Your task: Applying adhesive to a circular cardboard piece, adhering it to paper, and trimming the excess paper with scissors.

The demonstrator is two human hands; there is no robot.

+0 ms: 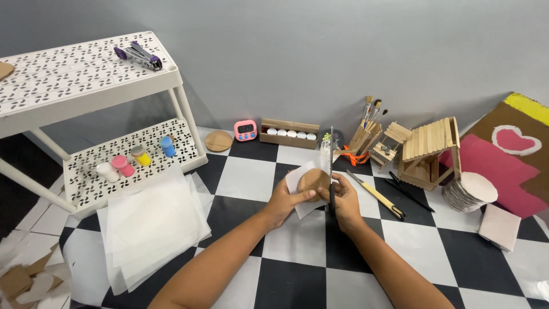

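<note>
Right grip [345,200] works scissors [331,166] along disc [311,180] edge.

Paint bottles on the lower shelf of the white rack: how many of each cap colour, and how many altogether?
White paint bottle: 1
Pink paint bottle: 1
Yellow paint bottle: 1
Blue paint bottle: 1
Total: 4, all lying on the lower shelf.
</note>
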